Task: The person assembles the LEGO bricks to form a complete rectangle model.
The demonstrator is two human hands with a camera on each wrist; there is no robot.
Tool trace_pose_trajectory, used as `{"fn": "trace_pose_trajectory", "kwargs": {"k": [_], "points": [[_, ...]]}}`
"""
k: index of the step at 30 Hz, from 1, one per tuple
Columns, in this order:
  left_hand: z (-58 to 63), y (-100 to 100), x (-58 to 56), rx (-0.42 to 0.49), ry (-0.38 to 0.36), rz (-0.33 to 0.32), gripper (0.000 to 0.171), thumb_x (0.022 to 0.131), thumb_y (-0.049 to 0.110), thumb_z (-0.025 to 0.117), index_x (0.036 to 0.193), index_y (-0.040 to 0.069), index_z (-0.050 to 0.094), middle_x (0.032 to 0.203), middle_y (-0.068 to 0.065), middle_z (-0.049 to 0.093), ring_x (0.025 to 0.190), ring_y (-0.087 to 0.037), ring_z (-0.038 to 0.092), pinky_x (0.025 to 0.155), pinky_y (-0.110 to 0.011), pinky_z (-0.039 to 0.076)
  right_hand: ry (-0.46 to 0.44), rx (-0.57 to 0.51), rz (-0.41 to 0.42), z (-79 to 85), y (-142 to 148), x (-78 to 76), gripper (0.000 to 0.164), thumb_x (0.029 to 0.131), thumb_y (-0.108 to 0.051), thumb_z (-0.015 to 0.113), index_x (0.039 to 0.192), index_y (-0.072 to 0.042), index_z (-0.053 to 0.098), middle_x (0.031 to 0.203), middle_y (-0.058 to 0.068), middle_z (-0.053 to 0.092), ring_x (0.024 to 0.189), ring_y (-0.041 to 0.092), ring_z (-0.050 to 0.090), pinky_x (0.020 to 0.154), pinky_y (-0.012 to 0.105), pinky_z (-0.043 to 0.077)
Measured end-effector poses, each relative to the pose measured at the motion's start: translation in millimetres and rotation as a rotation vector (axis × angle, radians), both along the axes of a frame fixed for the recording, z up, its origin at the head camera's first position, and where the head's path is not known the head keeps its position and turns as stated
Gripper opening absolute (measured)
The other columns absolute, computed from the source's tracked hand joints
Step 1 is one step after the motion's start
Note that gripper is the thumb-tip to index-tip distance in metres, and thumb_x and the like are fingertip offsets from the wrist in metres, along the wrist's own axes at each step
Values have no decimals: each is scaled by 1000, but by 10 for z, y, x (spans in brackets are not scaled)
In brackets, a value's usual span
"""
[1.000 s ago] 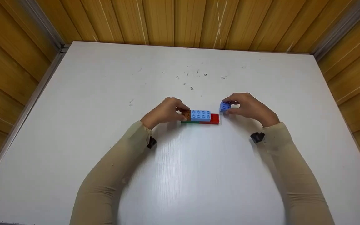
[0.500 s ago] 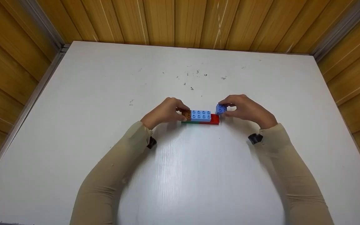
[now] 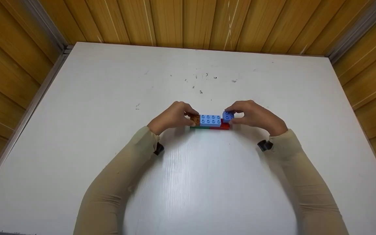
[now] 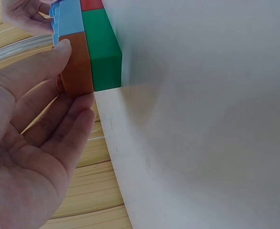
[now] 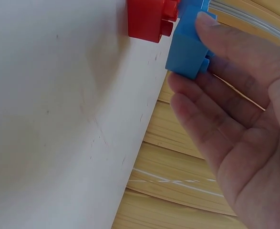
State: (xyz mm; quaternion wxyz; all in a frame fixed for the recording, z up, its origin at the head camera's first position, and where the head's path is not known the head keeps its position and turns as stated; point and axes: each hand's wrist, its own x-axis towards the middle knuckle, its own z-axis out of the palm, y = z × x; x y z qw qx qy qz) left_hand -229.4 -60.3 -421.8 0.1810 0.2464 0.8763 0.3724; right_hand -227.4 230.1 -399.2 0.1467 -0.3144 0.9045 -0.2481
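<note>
In the head view a low row of toy building bricks lies at the table's middle. A green brick (image 4: 105, 52) and a red brick (image 5: 145, 19) form its bottom layer. On top sit a brown brick (image 4: 77, 64) at the left end and a longer light blue brick (image 3: 210, 120) beside it. My left hand (image 3: 174, 117) pinches the brown brick between thumb and fingers. With thumb and fingertips, my right hand (image 3: 255, 115) holds a small blue brick (image 5: 185, 45) just above the red brick's right end. Red studs show beneath it in the right wrist view, with a small gap.
The white table (image 3: 188, 182) carries dark scuff marks behind the bricks. Wood-patterned panels (image 3: 168, 23) rise along its back and sides. A black wrist camera (image 3: 265, 145) hangs under the right sleeve, another black one (image 3: 158, 148) under the left.
My right hand has carried the small blue brick leftward and slightly toward me, from beside the row to over the red brick. The left hand and the row have stayed put.
</note>
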Motion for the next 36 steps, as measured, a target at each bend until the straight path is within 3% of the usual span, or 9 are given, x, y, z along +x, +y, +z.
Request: {"fn": "trace_pose_trajectory", "kwargs": {"k": [23,36], "points": [[5,1,-8,-12,16,-15,36,79,6,77,114,4,71,110,-9,71,102,-20,64,90,-31,52,-20,13,19,-13,-67,26,43,83,-14,75,123,-4,65,120,12,66,110,26,61,96,44,50],[-2,-1,-5,10,-15,2,35,79,5,76,114,5,71,110,-7,71,103,-20,64,91,-32,51,-42,32,11,-4,-98,45,42,85,-15,73,124,-3,64,120,12,66,110,26,60,98,45,48]]}}
